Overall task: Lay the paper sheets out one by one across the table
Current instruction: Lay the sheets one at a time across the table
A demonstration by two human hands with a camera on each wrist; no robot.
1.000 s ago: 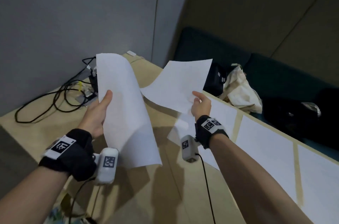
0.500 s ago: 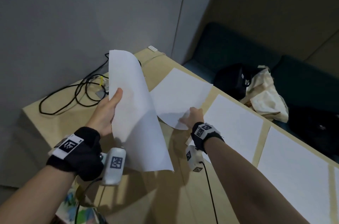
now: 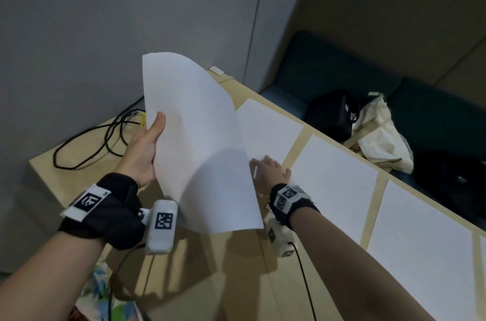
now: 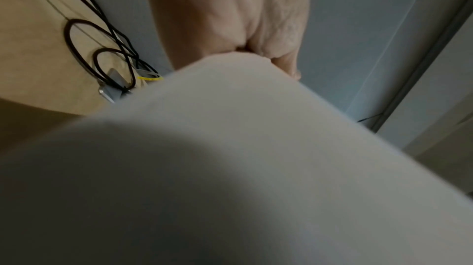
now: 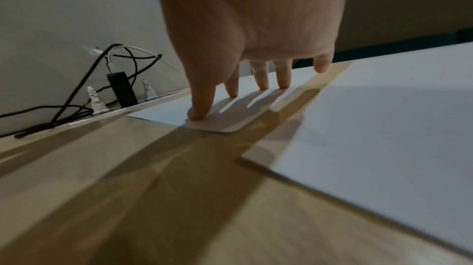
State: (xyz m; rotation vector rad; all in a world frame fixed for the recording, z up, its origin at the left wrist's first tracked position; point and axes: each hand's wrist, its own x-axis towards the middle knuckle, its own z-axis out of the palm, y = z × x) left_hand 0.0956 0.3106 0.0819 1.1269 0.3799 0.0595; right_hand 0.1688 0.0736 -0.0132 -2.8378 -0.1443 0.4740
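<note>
Since a second ago, the white paper sheet (image 3: 265,128) is lying flat on the light wooden tabletop (image 3: 236,281) beside the neighbouring white sheet (image 3: 334,176), with the right hand (image 3: 271,172) pressing its near corner under spread, straight fingers (image 5: 202,105). Left of that sheet, the left hand (image 3: 143,152) is gripping the curled white paper stack (image 3: 202,147) upright, thumb clamped on it.
</note>
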